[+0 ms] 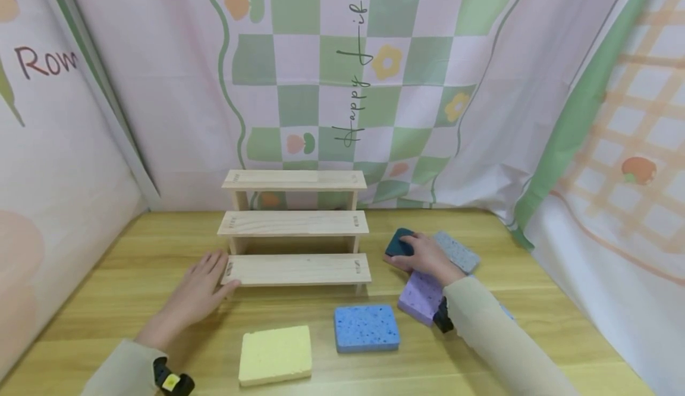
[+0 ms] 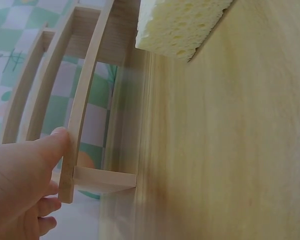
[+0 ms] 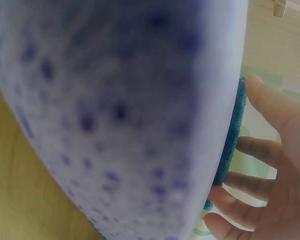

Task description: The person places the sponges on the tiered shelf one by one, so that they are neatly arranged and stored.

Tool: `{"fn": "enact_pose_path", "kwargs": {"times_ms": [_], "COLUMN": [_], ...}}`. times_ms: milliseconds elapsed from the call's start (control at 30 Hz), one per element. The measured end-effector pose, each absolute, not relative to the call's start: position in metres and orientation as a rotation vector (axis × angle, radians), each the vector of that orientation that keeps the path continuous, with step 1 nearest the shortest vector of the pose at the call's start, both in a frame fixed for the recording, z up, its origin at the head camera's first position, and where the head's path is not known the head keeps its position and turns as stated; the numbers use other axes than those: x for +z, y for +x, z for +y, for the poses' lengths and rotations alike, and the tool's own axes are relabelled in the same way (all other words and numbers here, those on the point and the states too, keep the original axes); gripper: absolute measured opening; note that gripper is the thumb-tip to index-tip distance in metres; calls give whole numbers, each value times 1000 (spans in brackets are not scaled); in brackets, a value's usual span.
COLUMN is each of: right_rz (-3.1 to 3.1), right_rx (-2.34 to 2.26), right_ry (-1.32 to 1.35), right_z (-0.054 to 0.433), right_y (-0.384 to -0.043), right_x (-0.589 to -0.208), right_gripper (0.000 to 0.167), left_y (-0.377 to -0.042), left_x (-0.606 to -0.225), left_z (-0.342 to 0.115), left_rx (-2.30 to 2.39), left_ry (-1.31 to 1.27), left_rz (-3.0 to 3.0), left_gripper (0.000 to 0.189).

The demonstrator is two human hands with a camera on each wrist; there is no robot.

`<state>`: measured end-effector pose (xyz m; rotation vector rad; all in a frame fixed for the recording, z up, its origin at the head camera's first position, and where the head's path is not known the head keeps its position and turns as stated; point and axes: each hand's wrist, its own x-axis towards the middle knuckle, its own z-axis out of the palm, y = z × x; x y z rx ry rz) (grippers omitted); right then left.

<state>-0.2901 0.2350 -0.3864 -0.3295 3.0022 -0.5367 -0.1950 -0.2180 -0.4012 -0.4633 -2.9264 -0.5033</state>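
Note:
A three-step wooden shelf [image 1: 299, 269] stands on the table. My left hand [image 1: 195, 286] rests at the left end of its lowest step. The left wrist view shows the thumb [image 2: 60, 137] touching the board's front edge, the other fingers beyond the end. To the right of the shelf, my right hand [image 1: 428, 259] holds a dark teal sponge [image 1: 399, 242], thumb and fingers at its edges. That sponge [image 3: 231, 135] appears edge-on in the right wrist view, partly hidden by a speckled purple sponge [image 3: 115, 140] close to the camera.
Around the right hand lie a grey speckled sponge [image 1: 457, 252] and the purple sponge [image 1: 420, 297]; a bit of blue shows behind the sleeve. In front of the shelf are a blue sponge [image 1: 366, 327] and a yellow sponge [image 1: 275, 354]. Printed curtains [image 1: 385, 99] hang behind the table.

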Motion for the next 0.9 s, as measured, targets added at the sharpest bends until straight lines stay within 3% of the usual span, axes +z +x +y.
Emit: {"fn": "enact_pose_path", "kwargs": {"times_ms": [300, 900], "right_rz": [2956, 2875], "right_rx": [-474, -505], "right_ry": [-334, -337], "right_z": [234, 232], "right_y": [-290, -289], "right_x": [-387, -386], "right_gripper": [77, 69], "left_y": [-195, -195], "left_x": [-401, -401], "left_z": [-218, -217], "left_rx": [-497, -499], "left_ry": [-463, -455], "left_rz": [-2930, -2927], "left_gripper": [73, 74]}}
